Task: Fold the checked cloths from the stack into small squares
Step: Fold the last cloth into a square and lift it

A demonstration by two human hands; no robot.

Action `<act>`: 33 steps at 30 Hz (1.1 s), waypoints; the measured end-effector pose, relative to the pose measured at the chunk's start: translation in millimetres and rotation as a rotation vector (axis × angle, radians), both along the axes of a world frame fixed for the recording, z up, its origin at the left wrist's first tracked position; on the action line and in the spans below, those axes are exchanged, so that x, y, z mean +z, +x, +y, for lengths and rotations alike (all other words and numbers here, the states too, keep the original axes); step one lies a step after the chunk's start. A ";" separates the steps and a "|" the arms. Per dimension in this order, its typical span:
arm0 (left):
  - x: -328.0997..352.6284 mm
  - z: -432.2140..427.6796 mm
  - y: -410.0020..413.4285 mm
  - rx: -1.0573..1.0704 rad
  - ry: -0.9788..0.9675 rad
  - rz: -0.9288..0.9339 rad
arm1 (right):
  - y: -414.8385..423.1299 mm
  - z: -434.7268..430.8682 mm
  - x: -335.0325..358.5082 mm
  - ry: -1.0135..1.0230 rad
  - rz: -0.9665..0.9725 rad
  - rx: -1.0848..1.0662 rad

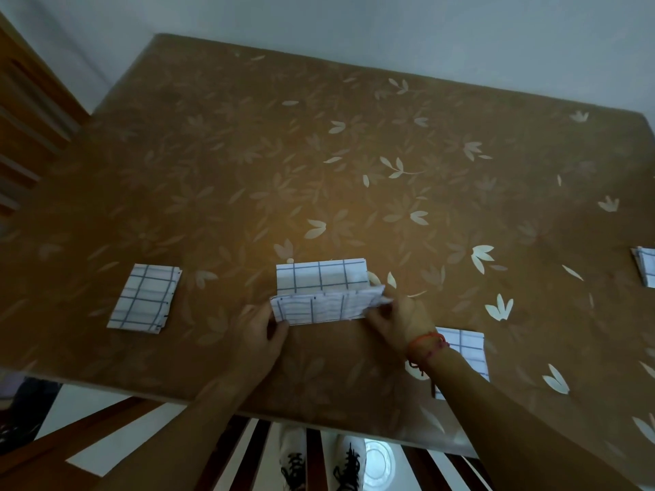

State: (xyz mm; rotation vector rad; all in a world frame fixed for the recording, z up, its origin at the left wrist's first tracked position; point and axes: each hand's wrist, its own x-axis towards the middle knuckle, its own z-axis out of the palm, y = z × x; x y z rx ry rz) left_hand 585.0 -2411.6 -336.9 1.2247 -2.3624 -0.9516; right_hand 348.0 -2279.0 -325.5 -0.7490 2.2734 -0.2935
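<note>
A white cloth with dark checks [320, 294] lies at the near middle of the table, partly folded, its near flap lifted. My left hand [260, 336] pinches the flap's left corner. My right hand [397, 318], with a red string at the wrist, pinches the flap's right end. A folded checked cloth [143, 301] lies to the left. Another checked cloth [464, 345] lies at the near right, partly hidden by my right forearm. At the right edge of the view sits a stack of checked cloths [645, 265], cut off by the frame.
The brown tablecloth with a pale leaf pattern [354, 154] covers the table up to a white wall. A wooden chair [21, 136] stands at the left. Wooden chair slats and my shoes [319, 466] show below the table's near edge.
</note>
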 end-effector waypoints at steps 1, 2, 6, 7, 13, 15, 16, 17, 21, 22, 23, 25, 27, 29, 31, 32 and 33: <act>-0.7 -2.0 -0.6 -0.007 -0.001 -0.014 | 0.9 -8.7 4.9 -0.096 0.102 0.053; -0.7 -3.3 -1.5 -0.005 -0.008 -0.028 | 3.6 -16.2 12.2 -0.162 0.140 0.072; -0.7 -8.4 -4.0 0.033 -0.093 -0.111 | 3.9 -27.1 8.7 -0.185 0.124 0.064; -2.1 -10.5 -3.6 0.036 -0.107 -0.138 | 3.1 -27.7 5.2 -0.185 0.125 0.068; -13.7 -19.6 -0.8 -0.019 -0.217 -0.295 | 2.5 -33.3 -0.6 -0.181 0.139 0.098; -13.0 -19.2 0.1 -0.034 -0.266 -0.269 | 2.9 -33.7 -0.6 -0.185 0.163 0.112; -12.2 -20.2 0.3 -0.055 -0.287 -0.252 | 3.6 -34.8 0.9 -0.189 0.167 0.102; -11.0 -22.3 0.1 -0.090 -0.309 -0.246 | 4.3 -36.5 1.2 -0.203 0.176 0.086; -7.2 -35.9 -3.6 -0.291 -0.395 -0.304 | 18.0 -49.3 6.3 -0.367 0.398 0.214; -7.1 -38.5 -4.5 -0.330 -0.404 -0.332 | 23.6 -53.5 6.8 -0.416 0.469 0.293; -7.9 -40.3 -4.9 -0.359 -0.405 -0.360 | 29.6 -58.5 5.5 -0.450 0.524 0.366; -11.2 -42.7 -5.8 -0.396 -0.409 -0.410 | 43.5 -69.9 2.7 -0.444 0.556 0.498; -17.2 -44.9 -6.3 -0.425 -0.414 -0.438 | 56.9 -81.6 -4.5 -0.421 0.536 0.618; -23.6 -46.2 -6.1 -0.443 -0.403 -0.447 | 66.4 -90.1 -14.9 -0.382 0.533 0.737; -27.9 -46.5 -5.8 -0.452 -0.394 -0.442 | 72.6 -94.6 -23.0 -0.340 0.514 0.806; -28.9 -46.5 -5.7 -0.455 -0.397 -0.441 | 74.5 -95.8 -25.3 -0.328 0.512 0.828; -29.7 -46.4 -5.5 -0.457 -0.403 -0.439 | 75.7 -96.7 -27.2 -0.322 0.526 0.850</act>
